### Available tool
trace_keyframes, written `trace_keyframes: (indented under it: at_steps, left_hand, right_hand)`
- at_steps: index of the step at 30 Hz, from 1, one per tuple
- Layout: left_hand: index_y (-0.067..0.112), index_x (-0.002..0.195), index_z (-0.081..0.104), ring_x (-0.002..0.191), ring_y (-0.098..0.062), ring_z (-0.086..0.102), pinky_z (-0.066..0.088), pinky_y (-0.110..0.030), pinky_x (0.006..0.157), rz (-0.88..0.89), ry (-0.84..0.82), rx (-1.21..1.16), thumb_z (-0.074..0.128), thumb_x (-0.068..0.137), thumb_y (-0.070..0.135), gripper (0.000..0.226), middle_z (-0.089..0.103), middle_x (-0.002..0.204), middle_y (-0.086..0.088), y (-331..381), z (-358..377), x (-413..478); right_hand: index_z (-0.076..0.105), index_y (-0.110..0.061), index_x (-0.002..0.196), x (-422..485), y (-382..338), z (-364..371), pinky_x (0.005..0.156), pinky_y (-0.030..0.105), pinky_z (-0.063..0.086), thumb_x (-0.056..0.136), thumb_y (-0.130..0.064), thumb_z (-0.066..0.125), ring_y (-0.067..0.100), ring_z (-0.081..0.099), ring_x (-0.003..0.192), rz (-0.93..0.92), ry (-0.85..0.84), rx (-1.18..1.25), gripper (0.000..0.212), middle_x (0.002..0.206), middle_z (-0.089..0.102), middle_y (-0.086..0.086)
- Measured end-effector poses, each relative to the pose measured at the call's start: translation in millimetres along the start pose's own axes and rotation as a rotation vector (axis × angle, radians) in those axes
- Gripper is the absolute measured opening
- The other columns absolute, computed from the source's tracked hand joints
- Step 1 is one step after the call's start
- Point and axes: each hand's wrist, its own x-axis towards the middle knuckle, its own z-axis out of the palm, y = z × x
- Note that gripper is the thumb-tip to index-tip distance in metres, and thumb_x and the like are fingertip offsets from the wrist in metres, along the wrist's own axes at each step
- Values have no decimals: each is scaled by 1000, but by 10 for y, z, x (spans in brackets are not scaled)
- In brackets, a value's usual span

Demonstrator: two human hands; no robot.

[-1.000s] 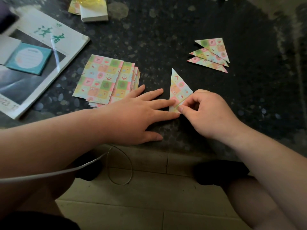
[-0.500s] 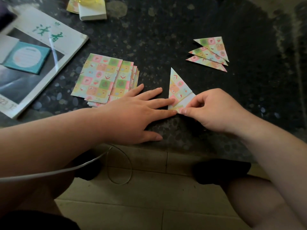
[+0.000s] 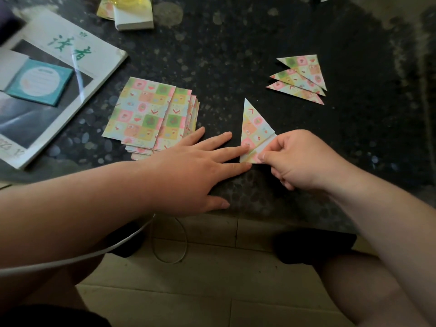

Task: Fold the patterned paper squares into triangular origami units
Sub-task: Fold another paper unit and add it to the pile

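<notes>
As the partly folded paper triangle [image 3: 256, 123] lay on the dark speckled table [image 3: 236, 55], its long point was directed away from the person and its short base lay nearest the table's front edge. The left hand [image 3: 188, 171] rested flat on the table with straight, spread fingers; the tips of two fingers [image 3: 244, 149] pressed on the triangle's lower left portion and held it against the surface. The right hand [image 3: 297, 161] was curled, its thumb and forefinger pinching the lower right corner of the same paper, where a flap showing the pale underside was turned up across the patterned face. The triangle thus lay between the two hands, touching both, with most of its length extending beyond the fingertips. The stack of patterned squares [image 3: 146, 114] sat fanned just beyond the left hand, its near corner hidden under the wrist. Three finished triangular units [image 3: 304, 76] lay overlapped, well apart to the far right. A magazine [image 3: 59, 67] bearing a teal card [image 3: 40, 82] occupied the far left.
</notes>
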Motion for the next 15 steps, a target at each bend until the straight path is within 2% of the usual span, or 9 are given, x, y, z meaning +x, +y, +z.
trace_keyframes:
  at_steps: [3,7,15]
  left_hand:
    - [38,158,-18,152,-12,-25,-8,-48,126,-20,0,-5,38,95,72,90,-24,165,18,42,8,-41]
    - [36,160,-13,153,-14,-23,-8,-47,126,-44,14,4,37,95,73,90,-21,167,15,64,23,-55]
    - [35,160,-13,153,-14,-24,-9,-47,126,-52,-3,-6,37,94,73,91,-22,167,14,66,7,-65]
  right_hand:
    - [72,-11,80,3,-4,31,44,26,46,100,-26,63,14,55,38,-26,39,-59,27,52,65,3]
    - [73,-11,77,-3,-36,54,51,30,50,100,-26,63,16,60,41,-29,64,-104,29,60,71,9]
    - [74,-12,73,-10,-66,80,55,32,52,98,-25,64,15,61,44,-21,82,-99,30,60,71,7]
